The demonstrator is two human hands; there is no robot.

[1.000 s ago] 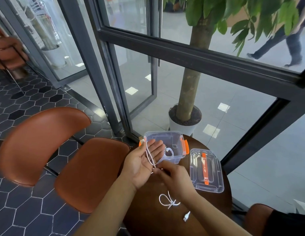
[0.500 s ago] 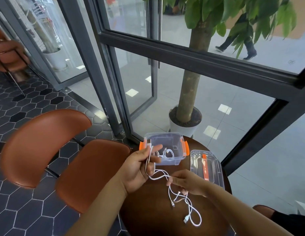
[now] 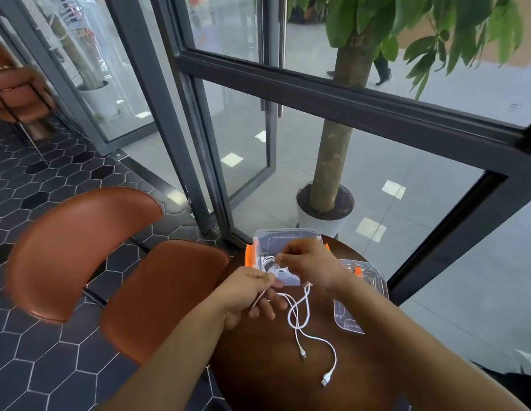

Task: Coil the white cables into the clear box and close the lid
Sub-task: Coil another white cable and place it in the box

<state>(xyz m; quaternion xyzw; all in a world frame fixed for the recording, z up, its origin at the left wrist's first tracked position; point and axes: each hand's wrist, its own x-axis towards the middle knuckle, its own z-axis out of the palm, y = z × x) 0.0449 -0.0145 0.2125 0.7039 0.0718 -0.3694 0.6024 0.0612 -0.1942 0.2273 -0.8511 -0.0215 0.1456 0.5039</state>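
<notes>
1. hands meet low over a small round wooden table (image 3: 273,381), close by the window glass.
2. left hand (image 3: 249,298) sits at the table's left edge, just in front of the box, its fingers curled in, pinching a couple of strands of a white cable (image 3: 300,317) between thumb and fingers.
3. right hand (image 3: 313,262) hangs over the open clear box (image 3: 288,237), fingertips drawn together at the box's middle; it looks to be pinching the same cable there, though the spot is blurred.
4. from under the right wrist the cable drops to the tabletop, crosses itself in a loose loop and trails toward the near edge.
5. one end is a small plug (image 3: 303,354) lying flat on the wood; the other, a wider usb plug (image 3: 325,381), lies nearer still, apart from the first.
6. inside the box, toward its left wall, a second bundle of coiled cable (image 3: 270,262) lies on the floor of it.
7. the box stands at the far side of the table, an orange latch (image 3: 249,256) showing on its left end.
8. the lid (image 3: 348,320) lies flat on the table to the right of the box, off it, partly under the right forearm; an orange handle (image 3: 358,270) shows on its top.
9. a brown leather chair (image 3: 163,292) stands left of the table, touching or nearly touching its edge, on dark hexagon floor tiles.
10. beyond the glass a potted tree (image 3: 332,161) stands in a white pot.
</notes>
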